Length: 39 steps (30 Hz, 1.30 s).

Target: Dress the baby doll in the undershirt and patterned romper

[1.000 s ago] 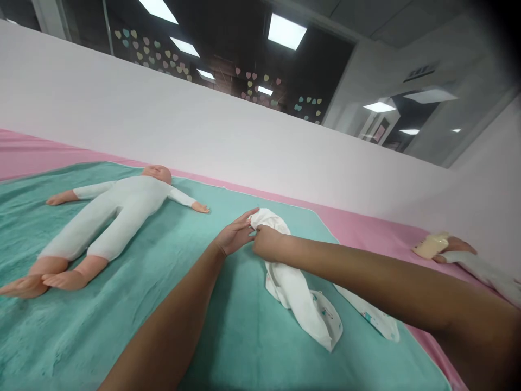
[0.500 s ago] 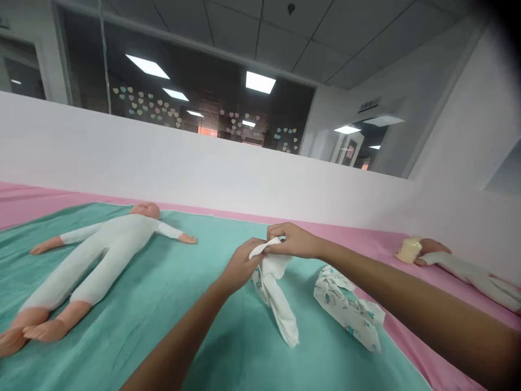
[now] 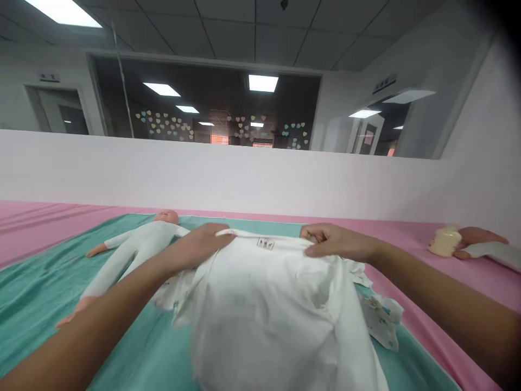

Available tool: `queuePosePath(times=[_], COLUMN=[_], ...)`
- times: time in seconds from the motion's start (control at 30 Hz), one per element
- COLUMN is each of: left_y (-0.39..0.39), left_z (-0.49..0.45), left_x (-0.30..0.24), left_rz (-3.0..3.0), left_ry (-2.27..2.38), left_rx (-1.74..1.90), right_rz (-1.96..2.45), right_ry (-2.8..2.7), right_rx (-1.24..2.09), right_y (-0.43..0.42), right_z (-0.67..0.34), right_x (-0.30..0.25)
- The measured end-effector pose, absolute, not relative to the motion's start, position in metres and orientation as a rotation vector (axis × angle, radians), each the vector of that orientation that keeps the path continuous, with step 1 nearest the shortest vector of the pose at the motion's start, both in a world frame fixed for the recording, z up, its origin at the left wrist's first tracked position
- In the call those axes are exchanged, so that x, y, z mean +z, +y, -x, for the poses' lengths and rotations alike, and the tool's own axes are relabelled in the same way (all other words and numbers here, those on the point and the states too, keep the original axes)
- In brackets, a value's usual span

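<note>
1. Two hands have the white garment [image 3: 264,320] between them; the left hand [image 3: 203,244] has its grip clamped on the left end of the garment's top edge, the right hand [image 3: 331,241] its grip clamped toward the right end;
2. that edge, with a small printed mark [image 3: 265,243] near its middle, runs side to side from grip to grip; the garment's body drops from it toward the wearer and leaves the view below, so its full long axis cannot be told; neither hand is nearer, as both touch it;
3. beneath and around the garment spreads a green cloth [image 3: 134,347], with a pink cloth [image 3: 427,293] showing beyond its border;
4. left of the garment and past it lies a doll [image 3: 148,239] on its back; just right of the garment is a patterned cloth piece [image 3: 382,317]; well to the right of the garment stands a cream bottle [image 3: 445,241], beside a second doll [image 3: 494,252], partly cut off.
</note>
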<state>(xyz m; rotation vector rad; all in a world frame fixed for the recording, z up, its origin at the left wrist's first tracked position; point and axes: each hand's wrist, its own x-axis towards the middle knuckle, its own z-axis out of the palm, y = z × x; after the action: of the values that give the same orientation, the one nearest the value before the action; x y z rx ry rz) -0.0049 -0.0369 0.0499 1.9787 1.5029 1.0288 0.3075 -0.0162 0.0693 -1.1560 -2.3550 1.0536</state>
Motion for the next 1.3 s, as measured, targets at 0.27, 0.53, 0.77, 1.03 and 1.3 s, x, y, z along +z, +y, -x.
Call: queuePosePath(times=[0.27, 0.53, 0.77, 1.03, 1.3], left_y=[0.016, 0.098, 0.093, 0.097, 0.098], left_z=[0.037, 0.013, -0.025, -0.021, -0.012], left_x=[-0.038, -0.099, -0.159, -0.17, -0.168], left_rz=[-2.257, -2.193, -2.61, -2.378, -2.431], left_ry=[1.864, 2.244, 1.649, 1.559, 1.744], left_rx=[0.321, 0.46, 0.591, 0.5, 0.559], right_rz=[1.403, 1.678, 1.623, 1.446, 1.187], right_ry=[-2.435, -2.201, -2.153, -1.771, -2.257], right_rx=[1.277, 0.617, 0.651, 1.552, 1.585], right_y=[0.042, 0.13, 0.148, 0.127, 0.106], right_z=[-0.327, -0.292, -0.298, -0.339, -0.327], right_x=[-0.014, -0.06, -0.129, -0.133, -0.118])
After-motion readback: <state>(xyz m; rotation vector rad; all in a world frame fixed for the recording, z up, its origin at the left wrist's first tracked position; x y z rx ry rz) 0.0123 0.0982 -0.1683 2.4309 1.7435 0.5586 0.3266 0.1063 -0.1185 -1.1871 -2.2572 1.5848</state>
